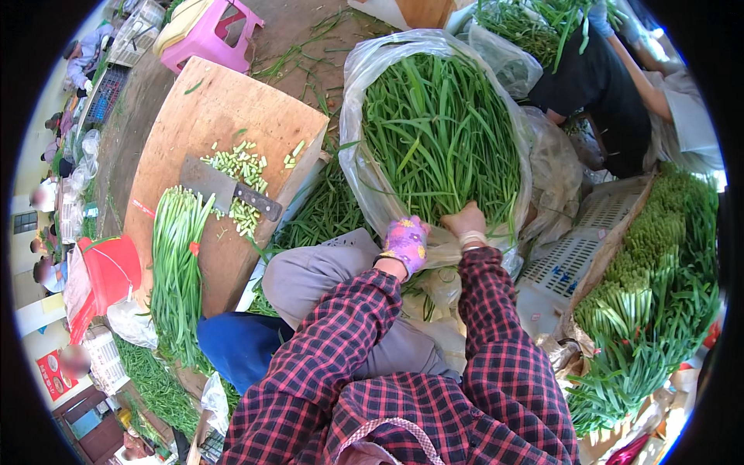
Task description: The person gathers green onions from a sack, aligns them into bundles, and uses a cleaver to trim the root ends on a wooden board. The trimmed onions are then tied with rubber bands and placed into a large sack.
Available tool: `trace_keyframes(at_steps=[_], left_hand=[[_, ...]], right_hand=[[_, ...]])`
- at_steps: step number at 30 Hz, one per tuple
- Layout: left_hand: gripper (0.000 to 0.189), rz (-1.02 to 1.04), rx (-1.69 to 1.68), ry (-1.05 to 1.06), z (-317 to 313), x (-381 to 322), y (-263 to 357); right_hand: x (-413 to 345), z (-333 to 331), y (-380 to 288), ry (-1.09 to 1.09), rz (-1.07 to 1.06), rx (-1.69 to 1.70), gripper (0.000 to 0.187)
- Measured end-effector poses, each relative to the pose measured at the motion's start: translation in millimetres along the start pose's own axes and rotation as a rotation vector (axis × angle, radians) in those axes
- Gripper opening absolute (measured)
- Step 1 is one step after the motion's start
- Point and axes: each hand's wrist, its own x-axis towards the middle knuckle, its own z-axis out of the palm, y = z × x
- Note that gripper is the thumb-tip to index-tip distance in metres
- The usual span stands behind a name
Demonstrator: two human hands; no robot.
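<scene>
Long green leafy stalks, like garlic chives (436,128), fill a clear plastic bag (354,116) in front of me. My left hand (405,244), in a flowered purple glove, is at the bag's near rim; its fingers are curled, but what they hold is hard to tell. Beside it my bare right hand (467,222) is closed on some of the stalks at the near side of the bag. To the left, a cleaver (226,189) lies on a wooden board (232,99) over chopped pale stem ends (244,160). A bundle of chives with a red tie (177,250) lies along the board.
A pink plastic stool (212,35) stands beyond the board, and a red bucket (110,270) at its left. On the right, a slotted plastic crate (572,244) adjoins a large pile of green bundles (657,290). A co-worker's gloved hand (598,17) is at the upper right.
</scene>
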Motion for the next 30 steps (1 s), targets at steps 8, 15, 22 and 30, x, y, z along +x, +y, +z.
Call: trace_keyframes(at_steps=[8,15,22,30], left_hand=[[0.028,-0.200,-0.526,0.012,-2.7,20.9,-5.1],[0.082,-0.377,-1.850,-0.242,-35.1,22.1,0.3],[0.076,-0.435,-1.809,-0.258,-15.7,36.9,-3.6],[0.021,-0.138,-1.794,0.099,15.5,44.7,-17.5]], right_hand=[[13.2,-59.6,28.8,-0.361,-0.001,0.837,0.037],[-7.8,-52.4,3.0,-0.101,-0.219,0.467,0.039],[-82.3,-46.7,-66.7,0.007,-0.277,-0.075,0.057],[-32.0,-29.9,9.4,-0.058,-0.176,0.808,0.044]])
